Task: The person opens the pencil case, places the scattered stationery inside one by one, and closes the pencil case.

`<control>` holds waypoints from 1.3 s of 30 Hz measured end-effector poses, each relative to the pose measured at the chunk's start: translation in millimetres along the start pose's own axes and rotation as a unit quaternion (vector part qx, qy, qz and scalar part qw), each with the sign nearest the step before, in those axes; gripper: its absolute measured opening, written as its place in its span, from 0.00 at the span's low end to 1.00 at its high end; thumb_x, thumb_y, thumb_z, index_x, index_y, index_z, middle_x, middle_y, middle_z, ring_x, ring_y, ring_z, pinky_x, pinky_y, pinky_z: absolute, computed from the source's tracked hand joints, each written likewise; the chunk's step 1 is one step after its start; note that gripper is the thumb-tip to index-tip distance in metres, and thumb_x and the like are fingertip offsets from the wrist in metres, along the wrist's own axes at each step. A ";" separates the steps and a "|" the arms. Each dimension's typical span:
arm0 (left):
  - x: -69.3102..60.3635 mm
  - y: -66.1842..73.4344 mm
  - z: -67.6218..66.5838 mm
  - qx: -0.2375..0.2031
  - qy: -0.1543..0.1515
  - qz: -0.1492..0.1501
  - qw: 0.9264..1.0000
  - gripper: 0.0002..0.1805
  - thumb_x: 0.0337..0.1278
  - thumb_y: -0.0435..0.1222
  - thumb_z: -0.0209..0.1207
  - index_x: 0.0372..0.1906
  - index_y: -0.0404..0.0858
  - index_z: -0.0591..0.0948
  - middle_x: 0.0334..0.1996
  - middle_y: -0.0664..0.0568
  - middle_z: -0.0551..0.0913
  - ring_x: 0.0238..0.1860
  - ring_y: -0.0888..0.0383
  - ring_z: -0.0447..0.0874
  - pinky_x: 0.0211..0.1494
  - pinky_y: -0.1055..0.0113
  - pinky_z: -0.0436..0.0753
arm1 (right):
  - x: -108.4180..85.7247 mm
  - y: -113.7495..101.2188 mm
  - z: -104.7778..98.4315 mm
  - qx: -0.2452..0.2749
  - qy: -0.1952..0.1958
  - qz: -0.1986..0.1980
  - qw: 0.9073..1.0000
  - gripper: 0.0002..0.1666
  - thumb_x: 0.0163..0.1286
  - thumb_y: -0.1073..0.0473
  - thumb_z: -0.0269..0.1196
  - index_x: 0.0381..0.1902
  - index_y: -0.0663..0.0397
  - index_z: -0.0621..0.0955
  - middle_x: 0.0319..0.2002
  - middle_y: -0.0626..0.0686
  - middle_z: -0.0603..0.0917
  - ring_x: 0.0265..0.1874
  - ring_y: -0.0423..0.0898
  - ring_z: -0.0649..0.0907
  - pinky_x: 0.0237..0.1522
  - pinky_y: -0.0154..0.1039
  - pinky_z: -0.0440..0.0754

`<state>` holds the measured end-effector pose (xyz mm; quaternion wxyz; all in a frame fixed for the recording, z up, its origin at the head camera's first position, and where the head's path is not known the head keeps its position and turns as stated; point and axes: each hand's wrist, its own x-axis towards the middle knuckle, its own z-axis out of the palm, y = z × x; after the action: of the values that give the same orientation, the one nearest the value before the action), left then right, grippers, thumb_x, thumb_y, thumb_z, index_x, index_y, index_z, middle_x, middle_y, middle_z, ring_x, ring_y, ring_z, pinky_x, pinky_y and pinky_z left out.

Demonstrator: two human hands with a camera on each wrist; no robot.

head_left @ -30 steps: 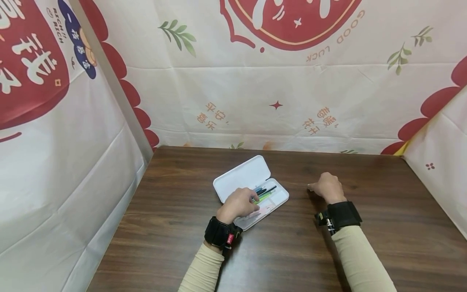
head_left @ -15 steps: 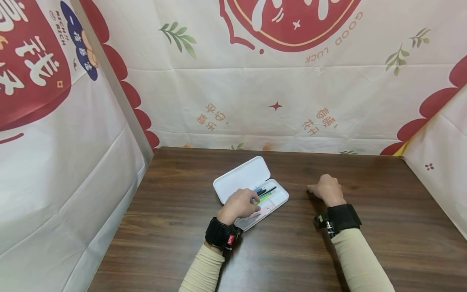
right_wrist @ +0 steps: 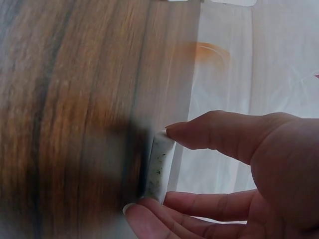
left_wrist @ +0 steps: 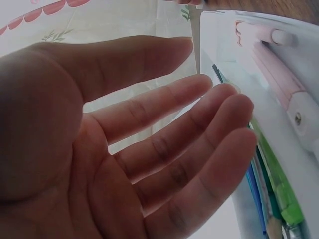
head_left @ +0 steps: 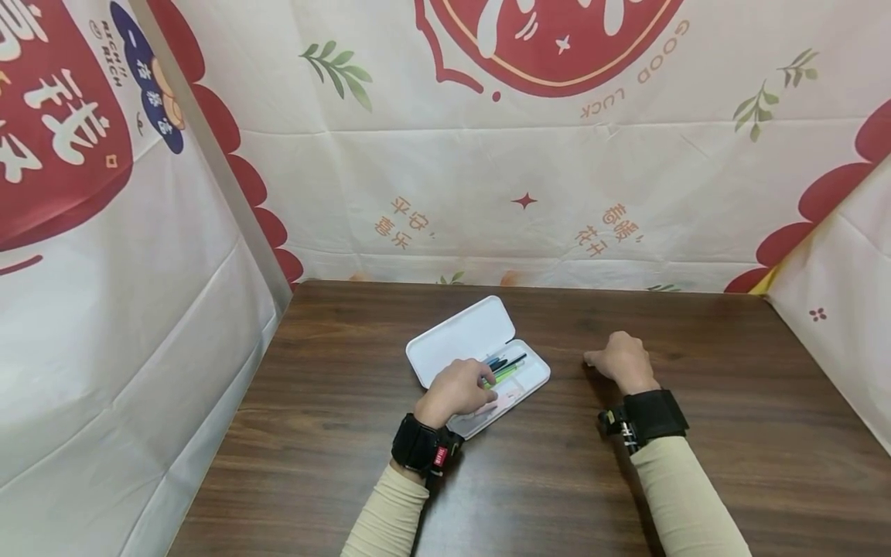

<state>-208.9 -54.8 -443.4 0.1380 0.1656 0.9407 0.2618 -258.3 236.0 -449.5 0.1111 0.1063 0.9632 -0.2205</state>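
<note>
A white pencil case [head_left: 462, 334] lies with its lid raised on the table. Above its tray hovers my left hand [head_left: 455, 391], fingers loosely bent and holding nothing, as the left wrist view confirms. Several pens and pencils [head_left: 508, 368], green, blue and dark, lie in the case. A pink-and-white slim tool [left_wrist: 284, 82] of unclear kind sits beside them. To the right, my right hand [head_left: 623, 362] pinches a small white eraser [right_wrist: 160, 167] with dark smudges between thumb and fingers, at the tabletop. From the head view the eraser is hidden by the hand.
The brown wood-grain table [head_left: 313, 371] ends at the back against a printed white cloth [head_left: 459, 170]. More cloth hangs along the left and right sides. Black camera straps [head_left: 656, 411] circle both wrists.
</note>
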 end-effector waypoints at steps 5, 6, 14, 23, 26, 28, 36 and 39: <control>0.5 0.1 -0.1 0.002 0.008 0.005 1.000 0.12 0.58 0.41 0.67 0.46 0.43 0.87 0.35 0.54 0.86 0.34 0.62 0.80 0.36 0.69 0.75 | -3.3 -4.3 0.2 0.007 -0.005 -0.006 1.000 0.32 0.67 0.51 0.63 0.51 0.81 0.75 0.41 0.70 0.79 0.34 0.58 0.78 0.34 0.49 0.79; 0.5 0.3 -0.3 0.003 0.010 0.007 1.000 0.12 0.57 0.41 0.67 0.45 0.43 0.87 0.35 0.54 0.87 0.35 0.62 0.81 0.37 0.68 0.75 | -3.8 -5.1 0.4 0.009 -0.005 -0.006 1.000 0.33 0.67 0.51 0.63 0.51 0.80 0.75 0.42 0.71 0.79 0.34 0.58 0.78 0.34 0.49 0.79; -0.7 2.2 -1.7 0.000 0.006 0.009 1.000 0.12 0.59 0.41 0.66 0.46 0.42 0.87 0.37 0.53 0.87 0.37 0.62 0.82 0.38 0.68 0.76 | -6.3 -9.9 3.4 0.013 -0.006 0.001 1.000 0.35 0.68 0.50 0.63 0.56 0.81 0.73 0.49 0.75 0.78 0.40 0.60 0.79 0.40 0.55 0.81; -1.5 1.7 -0.3 0.002 0.029 0.033 0.999 0.11 0.59 0.41 0.66 0.44 0.42 0.88 0.33 0.56 0.86 0.33 0.64 0.80 0.35 0.69 0.75 | -10.5 -14.4 5.4 0.006 -0.002 -0.027 1.000 0.33 0.66 0.51 0.63 0.51 0.81 0.75 0.47 0.77 0.79 0.37 0.59 0.80 0.38 0.54 0.81; -1.5 1.9 0.2 -0.001 0.031 0.035 0.999 0.10 0.59 0.42 0.65 0.42 0.43 0.88 0.33 0.56 0.86 0.32 0.64 0.79 0.35 0.69 0.74 | -12.7 -14.8 5.5 0.010 -0.005 -0.034 0.999 0.30 0.66 0.52 0.64 0.47 0.80 0.77 0.43 0.74 0.80 0.35 0.58 0.79 0.36 0.51 0.80; -1.4 2.0 0.8 0.000 0.032 0.036 0.999 0.10 0.59 0.42 0.65 0.41 0.43 0.88 0.33 0.56 0.86 0.33 0.64 0.79 0.35 0.69 0.74 | -14.2 -14.9 5.7 0.012 -0.004 -0.039 0.999 0.27 0.65 0.52 0.64 0.42 0.77 0.78 0.39 0.70 0.80 0.34 0.57 0.79 0.35 0.50 0.79; -0.5 1.0 2.8 0.006 0.026 0.035 0.999 0.10 0.60 0.43 0.64 0.42 0.44 0.88 0.36 0.55 0.87 0.33 0.63 0.79 0.35 0.70 0.74 | -18.8 -18.5 6.5 0.015 0.002 -0.052 0.999 0.20 0.65 0.51 0.64 0.24 0.62 0.76 0.25 0.56 0.74 0.26 0.52 0.75 0.27 0.42 0.73; -0.6 1.2 3.4 0.005 0.025 0.034 0.999 0.10 0.60 0.43 0.64 0.42 0.44 0.88 0.36 0.55 0.87 0.33 0.63 0.79 0.34 0.69 0.73 | -20.6 -20.7 6.6 0.017 0.002 -0.054 0.998 0.20 0.65 0.51 0.64 0.22 0.60 0.74 0.23 0.53 0.71 0.24 0.50 0.74 0.25 0.41 0.71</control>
<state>-206.9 -52.6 -445.4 0.1042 0.1918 0.9389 0.2659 -242.8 211.6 -441.6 0.0954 0.0566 0.9639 -0.2421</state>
